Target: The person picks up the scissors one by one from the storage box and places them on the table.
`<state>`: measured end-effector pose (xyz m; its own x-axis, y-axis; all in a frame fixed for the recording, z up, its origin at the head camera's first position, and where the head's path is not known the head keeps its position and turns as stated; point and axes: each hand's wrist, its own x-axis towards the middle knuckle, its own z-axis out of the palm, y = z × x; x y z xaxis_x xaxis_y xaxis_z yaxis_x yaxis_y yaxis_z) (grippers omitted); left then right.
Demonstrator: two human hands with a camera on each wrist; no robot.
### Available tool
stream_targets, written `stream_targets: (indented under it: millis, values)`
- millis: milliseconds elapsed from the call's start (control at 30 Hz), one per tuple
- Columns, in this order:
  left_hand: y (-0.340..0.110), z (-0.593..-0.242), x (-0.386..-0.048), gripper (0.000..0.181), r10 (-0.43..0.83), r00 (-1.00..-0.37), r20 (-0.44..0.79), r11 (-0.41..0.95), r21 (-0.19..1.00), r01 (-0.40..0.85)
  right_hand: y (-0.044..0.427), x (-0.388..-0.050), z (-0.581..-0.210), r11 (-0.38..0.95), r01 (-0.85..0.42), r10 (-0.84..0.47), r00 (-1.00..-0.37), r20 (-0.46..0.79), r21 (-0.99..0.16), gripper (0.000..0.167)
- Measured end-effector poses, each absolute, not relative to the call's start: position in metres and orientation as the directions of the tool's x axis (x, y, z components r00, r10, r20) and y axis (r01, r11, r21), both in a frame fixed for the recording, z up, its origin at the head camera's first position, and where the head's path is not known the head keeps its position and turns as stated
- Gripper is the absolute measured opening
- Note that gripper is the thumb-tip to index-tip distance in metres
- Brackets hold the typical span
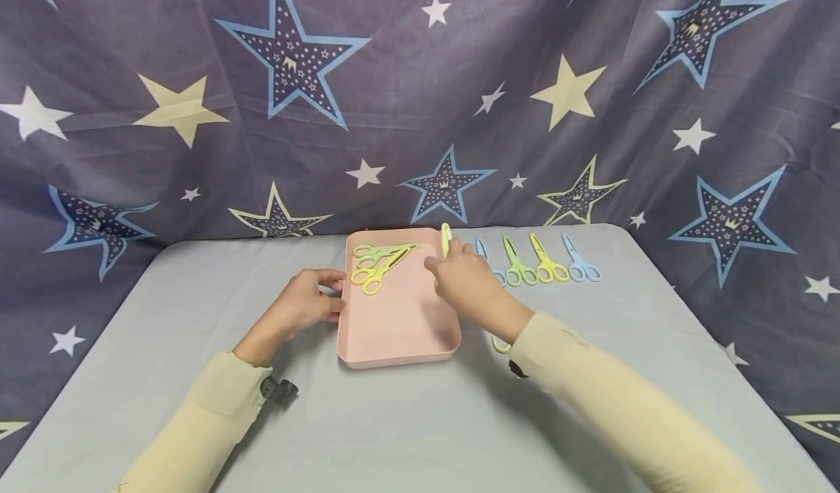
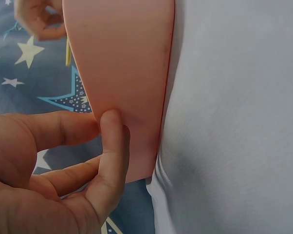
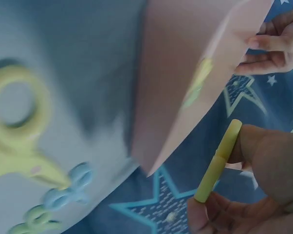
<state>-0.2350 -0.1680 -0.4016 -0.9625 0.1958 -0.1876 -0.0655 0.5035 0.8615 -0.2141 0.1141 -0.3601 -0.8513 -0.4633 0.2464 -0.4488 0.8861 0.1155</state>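
In the head view my left hand [image 1: 307, 302] grips the left side of a pink tray [image 1: 400, 351], with fingertips at its rim and outer wall. The left wrist view shows those fingers against the tray wall [image 2: 132, 63]. Above the tray's far right corner, my right hand [image 1: 469, 281] pinches yellow scissors [image 1: 445, 239]. Edge-on in the right wrist view, the yellow scissors [image 3: 218, 161] sit between thumb and fingers; the rest of them is hidden. Inside the tray, green scissors [image 1: 387, 251] and yellow-handled scissors [image 1: 372, 286] lie at the upper left.
Right of the tray lies a row of scissors: a partly hidden blue pair [image 1: 482, 248], green [image 1: 515, 268], yellow [image 1: 545, 263] and blue [image 1: 579, 263]. Another yellow pair [image 1: 501, 345] is mostly covered by my right forearm. A star-patterned cloth [image 1: 394, 114] hangs behind the grey-covered table [image 1: 367, 435].
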Motion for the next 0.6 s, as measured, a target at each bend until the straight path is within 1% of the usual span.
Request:
stream_targets:
  millis: [133,267,367,467,600]
  values:
    - [-0.167,-0.402,-0.234,0.059,0.196,-0.962,-0.190,0.504,0.861,-0.067,0.141,-0.213,-0.370,0.897,-0.431,-0.440,-0.855,0.275,0.096,0.014]
    - [-0.168,-0.402,-0.234,0.059,0.199,-0.962,-0.189,0.500,0.863,-0.067,0.171,-0.211,-0.378,0.903,-0.428,-0.422,-0.864,0.275,0.040,0.014]
    - [-0.168,-0.403,-0.235,0.059,0.205,-0.961,-0.183,0.491,0.869,-0.061,0.193,-0.209,-0.382,0.902,-0.432,-0.415,-0.868,0.273,-0.002,0.017]
    - [-0.168,-0.403,-0.235,0.060,0.214,-0.961,-0.174,0.484,0.874,-0.050,0.214,-0.208,-0.386,0.885,-0.465,-0.436,-0.848,0.302,-0.027,0.018]
    - [-0.169,-0.404,-0.236,0.060,0.215,-0.961,-0.174,0.484,0.874,-0.050,0.237,-0.205,-0.392,0.842,-0.539,-0.497,-0.799,0.338,-0.035,0.019]
